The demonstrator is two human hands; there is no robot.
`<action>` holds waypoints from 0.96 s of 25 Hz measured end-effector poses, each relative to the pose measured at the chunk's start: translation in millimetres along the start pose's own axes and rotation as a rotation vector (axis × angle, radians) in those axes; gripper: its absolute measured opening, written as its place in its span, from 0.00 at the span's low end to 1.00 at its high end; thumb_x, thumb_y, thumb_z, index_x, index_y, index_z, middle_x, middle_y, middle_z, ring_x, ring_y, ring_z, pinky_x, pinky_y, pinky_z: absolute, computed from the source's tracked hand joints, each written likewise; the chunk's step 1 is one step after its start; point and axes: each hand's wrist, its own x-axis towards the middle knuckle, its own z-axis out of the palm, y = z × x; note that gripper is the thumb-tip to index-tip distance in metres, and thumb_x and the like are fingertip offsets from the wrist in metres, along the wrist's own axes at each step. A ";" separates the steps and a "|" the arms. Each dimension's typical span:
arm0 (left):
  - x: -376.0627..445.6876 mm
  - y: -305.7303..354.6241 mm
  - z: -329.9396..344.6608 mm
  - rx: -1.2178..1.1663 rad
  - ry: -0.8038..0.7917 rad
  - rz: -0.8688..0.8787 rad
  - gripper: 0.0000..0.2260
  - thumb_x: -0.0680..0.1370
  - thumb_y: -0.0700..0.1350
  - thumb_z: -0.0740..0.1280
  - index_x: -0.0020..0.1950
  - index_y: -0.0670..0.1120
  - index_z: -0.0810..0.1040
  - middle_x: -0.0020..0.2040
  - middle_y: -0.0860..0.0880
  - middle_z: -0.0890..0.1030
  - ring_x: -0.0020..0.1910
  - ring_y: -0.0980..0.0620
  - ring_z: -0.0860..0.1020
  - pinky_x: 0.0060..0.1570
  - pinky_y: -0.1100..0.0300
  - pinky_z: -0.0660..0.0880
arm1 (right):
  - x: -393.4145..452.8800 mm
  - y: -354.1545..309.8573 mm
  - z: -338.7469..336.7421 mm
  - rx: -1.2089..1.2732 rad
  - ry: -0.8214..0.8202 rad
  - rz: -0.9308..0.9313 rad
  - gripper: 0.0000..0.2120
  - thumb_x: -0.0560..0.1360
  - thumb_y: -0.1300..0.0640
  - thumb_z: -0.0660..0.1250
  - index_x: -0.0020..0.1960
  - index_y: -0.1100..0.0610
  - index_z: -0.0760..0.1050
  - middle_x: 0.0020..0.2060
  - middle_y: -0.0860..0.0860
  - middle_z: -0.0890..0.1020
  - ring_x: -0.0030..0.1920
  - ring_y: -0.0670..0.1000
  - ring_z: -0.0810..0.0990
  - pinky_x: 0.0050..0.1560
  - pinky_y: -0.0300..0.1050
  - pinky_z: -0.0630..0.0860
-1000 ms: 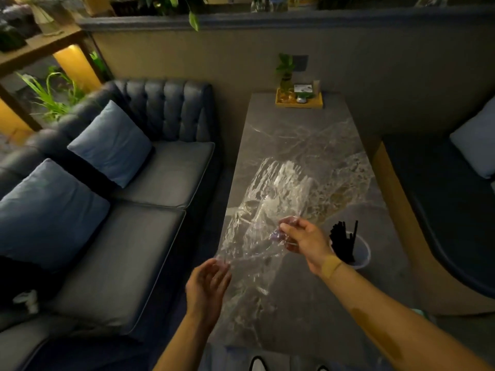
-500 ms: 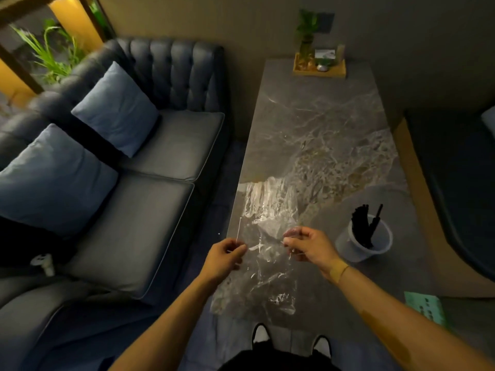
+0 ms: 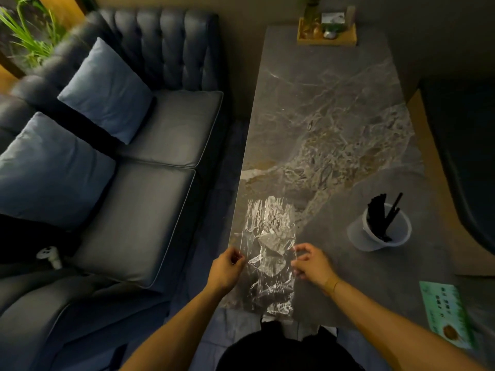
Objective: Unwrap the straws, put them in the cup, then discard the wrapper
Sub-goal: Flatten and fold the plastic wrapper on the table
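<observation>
A clear, crinkled plastic wrapper (image 3: 269, 236) is stretched out over the near left part of the marble table (image 3: 334, 116). My left hand (image 3: 226, 267) pinches its left edge and my right hand (image 3: 312, 263) pinches its right edge, so the sheet hangs between them. A translucent white cup (image 3: 380, 228) stands to the right of my hands with several black straws (image 3: 380, 215) upright in it.
A green printed card (image 3: 447, 314) lies at the table's near right. A wooden tray (image 3: 326, 33) with small items sits at the far end. A blue sofa (image 3: 134, 183) with cushions runs along the left. A dark bench (image 3: 468, 162) is on the right.
The wrapper has come down from a raised, upright spread to a lower one near the table edge. My left hand has taken hold of its left edge. The view tilted further down.
</observation>
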 end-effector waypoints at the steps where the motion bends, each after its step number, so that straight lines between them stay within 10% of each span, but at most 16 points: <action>1: 3.3 -0.6 -2.2 0.052 0.001 0.005 0.04 0.77 0.49 0.68 0.42 0.52 0.76 0.39 0.54 0.81 0.39 0.53 0.79 0.42 0.52 0.78 | 4.6 -0.2 2.6 -0.021 0.013 -0.004 0.16 0.73 0.69 0.68 0.60 0.60 0.73 0.36 0.55 0.79 0.32 0.51 0.79 0.31 0.41 0.78; 7: 17.7 -8.1 -4.1 0.298 0.002 0.017 0.07 0.77 0.52 0.64 0.43 0.51 0.75 0.40 0.54 0.79 0.39 0.52 0.78 0.37 0.54 0.76 | 16.6 3.0 17.7 -0.122 0.065 -0.007 0.13 0.74 0.64 0.70 0.56 0.55 0.74 0.35 0.53 0.80 0.38 0.56 0.81 0.46 0.57 0.82; 18: 20.5 -5.5 -4.5 0.238 0.005 -0.009 0.10 0.77 0.54 0.64 0.52 0.51 0.79 0.46 0.51 0.83 0.41 0.54 0.79 0.40 0.56 0.76 | 15.5 -2.6 8.0 -0.155 0.021 -0.013 0.19 0.74 0.66 0.69 0.64 0.62 0.73 0.49 0.64 0.82 0.45 0.53 0.78 0.44 0.43 0.77; 24: 2.9 -3.1 -15.8 0.501 0.062 0.084 0.18 0.77 0.60 0.59 0.63 0.53 0.74 0.58 0.51 0.77 0.53 0.51 0.78 0.46 0.55 0.75 | -7.7 -13.0 -9.6 -0.402 0.017 -0.150 0.21 0.75 0.55 0.69 0.67 0.57 0.72 0.60 0.58 0.79 0.59 0.55 0.78 0.60 0.49 0.74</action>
